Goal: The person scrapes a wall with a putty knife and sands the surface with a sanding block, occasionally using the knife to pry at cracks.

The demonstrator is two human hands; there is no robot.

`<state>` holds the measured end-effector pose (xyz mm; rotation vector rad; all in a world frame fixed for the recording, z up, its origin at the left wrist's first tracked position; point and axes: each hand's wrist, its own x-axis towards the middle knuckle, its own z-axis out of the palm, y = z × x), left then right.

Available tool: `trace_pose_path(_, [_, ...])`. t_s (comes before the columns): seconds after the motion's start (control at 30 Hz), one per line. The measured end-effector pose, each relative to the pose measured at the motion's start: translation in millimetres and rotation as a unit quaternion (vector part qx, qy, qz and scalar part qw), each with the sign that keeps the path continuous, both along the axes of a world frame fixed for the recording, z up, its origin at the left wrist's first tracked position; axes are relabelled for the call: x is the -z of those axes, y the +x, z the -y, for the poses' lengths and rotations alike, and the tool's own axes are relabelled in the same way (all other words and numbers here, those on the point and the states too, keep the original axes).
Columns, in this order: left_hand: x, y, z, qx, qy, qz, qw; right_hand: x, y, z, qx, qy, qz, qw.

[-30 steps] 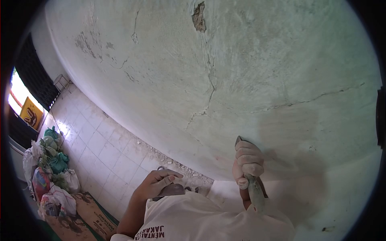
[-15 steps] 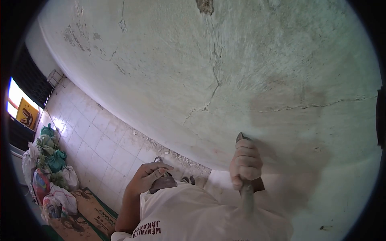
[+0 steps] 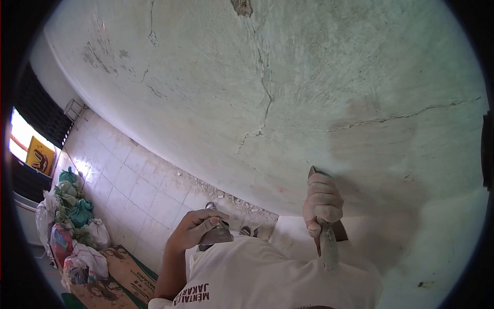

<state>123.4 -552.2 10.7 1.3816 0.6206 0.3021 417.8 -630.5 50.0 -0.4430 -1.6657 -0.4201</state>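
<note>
My right hand (image 3: 324,202) is wrapped round a hand tool with a dusty grey handle (image 3: 329,250). Its dark pointed metal tip (image 3: 314,171) sticks out above the fist, close to the plaster wall (image 3: 206,87); whether it touches cannot be told. In front of my shirt, my left hand (image 3: 198,226) grips a putty knife with a wide dark metal blade (image 3: 216,237), and the fingers partly cover it. A long crack (image 3: 391,119) runs sideways across the wall above my right hand, and another crack (image 3: 270,98) runs down nearer the middle.
Plaster crumbs (image 3: 234,201) lie along the wall's foot on the white tiled floor (image 3: 134,180). Several tied bags (image 3: 80,211) and flattened cardboard (image 3: 126,270) are at the left. A stool (image 3: 74,109) stands farther back. A hole (image 3: 242,7) breaks the plaster at the top.
The view has turned slightly, with the floor and bags shifting right. My right hand has moved a little right, and more of the tool's handle shows. Both hands keep their grip.
</note>
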Motion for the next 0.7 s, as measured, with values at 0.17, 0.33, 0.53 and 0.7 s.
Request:
trace_pose_path(0.17, [3,-4,6,-0.004,-0.019,0.015,1.000,-20,-3,-19,-0.025,0.008,0.054,0.998])
trace_pose_path(0.33, [0,-14,5,-0.014,-0.018,-0.006,1.000,-7,2,-6,-0.036,-0.006,0.038,0.999])
trace_pose_path(0.53, [5,-21,9,-0.024,-0.064,0.021,0.997,-14,-6,-22,-0.028,0.032,0.045,0.998])
trace_pose_path(0.7, [8,-18,12,-0.020,-0.044,0.015,0.999,0,-2,-9,-0.037,0.028,0.005,0.999])
